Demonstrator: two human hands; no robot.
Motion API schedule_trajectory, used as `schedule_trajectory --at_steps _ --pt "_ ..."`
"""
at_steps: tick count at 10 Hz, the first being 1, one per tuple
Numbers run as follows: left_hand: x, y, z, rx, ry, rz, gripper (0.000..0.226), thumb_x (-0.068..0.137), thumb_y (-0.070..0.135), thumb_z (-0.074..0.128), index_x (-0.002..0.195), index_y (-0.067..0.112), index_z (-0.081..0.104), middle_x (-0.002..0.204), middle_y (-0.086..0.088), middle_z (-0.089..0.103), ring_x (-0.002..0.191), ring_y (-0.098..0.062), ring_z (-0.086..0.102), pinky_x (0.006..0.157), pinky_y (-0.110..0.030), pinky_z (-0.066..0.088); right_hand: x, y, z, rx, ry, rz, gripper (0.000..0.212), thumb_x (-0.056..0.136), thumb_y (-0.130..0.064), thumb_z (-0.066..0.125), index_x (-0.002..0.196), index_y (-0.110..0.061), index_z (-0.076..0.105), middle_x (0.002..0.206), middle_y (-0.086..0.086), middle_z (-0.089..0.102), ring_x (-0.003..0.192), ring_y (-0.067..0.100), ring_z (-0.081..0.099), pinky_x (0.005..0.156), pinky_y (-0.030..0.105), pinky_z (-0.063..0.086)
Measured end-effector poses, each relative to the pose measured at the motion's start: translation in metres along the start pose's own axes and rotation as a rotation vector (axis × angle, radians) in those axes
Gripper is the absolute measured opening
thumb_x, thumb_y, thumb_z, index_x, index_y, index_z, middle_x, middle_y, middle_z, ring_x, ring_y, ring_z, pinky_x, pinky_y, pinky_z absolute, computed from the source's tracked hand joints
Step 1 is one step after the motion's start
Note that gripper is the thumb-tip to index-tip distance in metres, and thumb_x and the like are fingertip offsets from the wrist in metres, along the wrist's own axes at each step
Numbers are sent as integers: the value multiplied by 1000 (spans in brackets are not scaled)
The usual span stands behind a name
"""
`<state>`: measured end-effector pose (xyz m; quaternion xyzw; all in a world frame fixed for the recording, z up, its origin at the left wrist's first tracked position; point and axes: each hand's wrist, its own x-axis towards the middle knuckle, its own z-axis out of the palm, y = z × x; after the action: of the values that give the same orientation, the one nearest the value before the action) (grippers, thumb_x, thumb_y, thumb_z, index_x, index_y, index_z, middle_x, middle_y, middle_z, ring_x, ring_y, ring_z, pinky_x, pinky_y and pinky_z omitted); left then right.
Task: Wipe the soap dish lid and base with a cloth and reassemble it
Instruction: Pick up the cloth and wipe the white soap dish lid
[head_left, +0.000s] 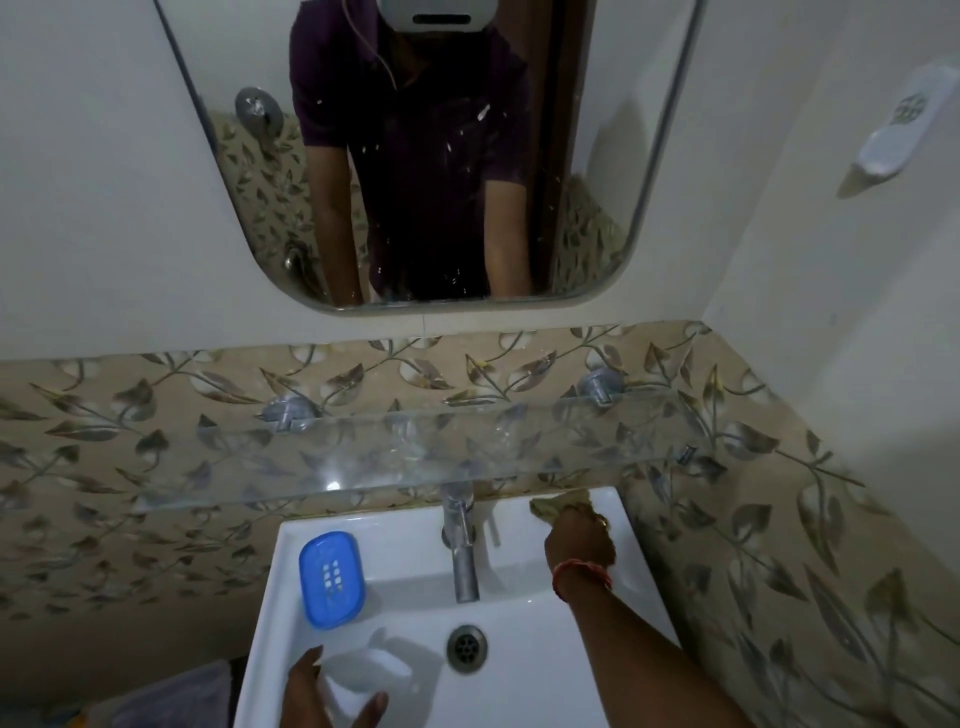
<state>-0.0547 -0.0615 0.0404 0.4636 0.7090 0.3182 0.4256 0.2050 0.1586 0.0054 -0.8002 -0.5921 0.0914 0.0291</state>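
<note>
The blue soap dish base (331, 578) with a slotted middle lies on the left ledge of the white sink (524, 654). My left hand (332, 699) holds the clear soap dish lid (366, 667) over the sink's front left. My right hand (582, 538), a red thread around its wrist, rests at the sink's back right corner with its fingers closed on a brownish cloth (556, 503).
A steel tap (462, 545) stands at the sink's back middle and the drain (466, 647) lies below it. A glass shelf (415, 447) juts out above the sink. A mirror (415, 156) hangs above it. A white wall holder (898, 124) sits high on the right.
</note>
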Motion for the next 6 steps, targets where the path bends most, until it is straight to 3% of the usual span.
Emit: schedule_trajectory --at_steps 1,2,3,4,5,6 --pt "10 13 19 -318 25 -116 31 87 -19 60 117 -11 60 118 -17 69 92 -14 63 85 -20 51 -6 15 -5 409 -54 -53 29 89 -9 54 116 -8 66 113 14 70 108 33 64 90 42 56" --pt "0 23 23 -558 148 -185 32 81 -12 73 96 16 69 80 20 68 76 8 62 71 -5 47 -33 32 -30 1028 -231 124 25 97 -11 50 110 5 66 107 21 69 87 27 64 65 22 55" --pt "-11 14 24 -293 175 -111 81 52 5 95 123 16 58 117 -6 58 103 -24 63 81 -18 49 -76 51 -44 1674 -469 326 34 101 -24 45 116 1 62 115 20 66 87 29 64 73 32 56" --pt "-21 33 25 -223 140 4 77 61 6 91 120 38 54 129 -7 52 102 -21 63 81 -26 54 -123 68 -58 2008 -688 390 42 99 -37 45 120 -5 64 115 22 70 103 38 65 86 46 53" --pt "-25 61 21 -331 -5 23 73 83 14 79 134 51 43 143 4 49 112 -14 60 89 -29 53 -167 64 -74 1991 -602 252 33 86 -15 67 119 -9 66 114 16 73 106 36 68 93 52 53" --pt "-35 98 29 -533 -107 -24 67 97 18 61 146 52 31 150 11 41 126 -18 49 96 -40 49 -203 39 -101 1743 -331 41 28 80 -6 76 107 -12 72 104 7 77 102 29 70 93 51 55"
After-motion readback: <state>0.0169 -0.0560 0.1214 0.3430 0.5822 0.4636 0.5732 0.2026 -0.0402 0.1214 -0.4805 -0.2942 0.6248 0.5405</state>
